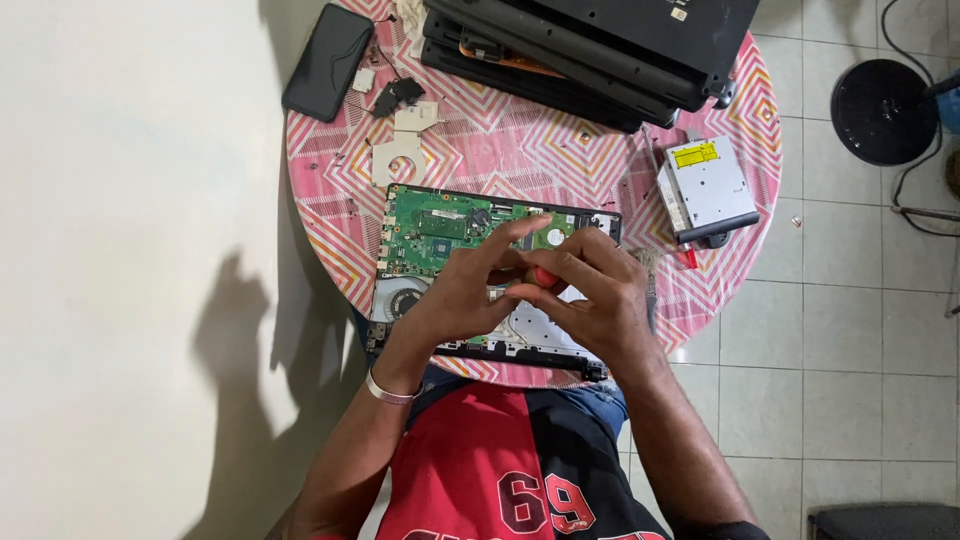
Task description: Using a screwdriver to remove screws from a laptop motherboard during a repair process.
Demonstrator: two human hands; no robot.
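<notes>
Round desk (330, 215) with pink patterned cover is carrying everything. Stack of dark laptop shells (600, 45) is lying at far edge; silver optical drive (705, 185) to your right, black phone (328, 62) far left.

Opened laptop base (480, 345) is sitting at near edge, green board (435, 235) exposed, fan (400, 297) at near left. Likely rigid but fragile: support by frame edges, not board.

Your left hand (455, 295) and right hand (590, 290) are meeting over it, both grips pinching a small red-handled tool (543, 277), probably a screwdriver; mostly hidden. Probably light, slippery; hold handle.
</notes>
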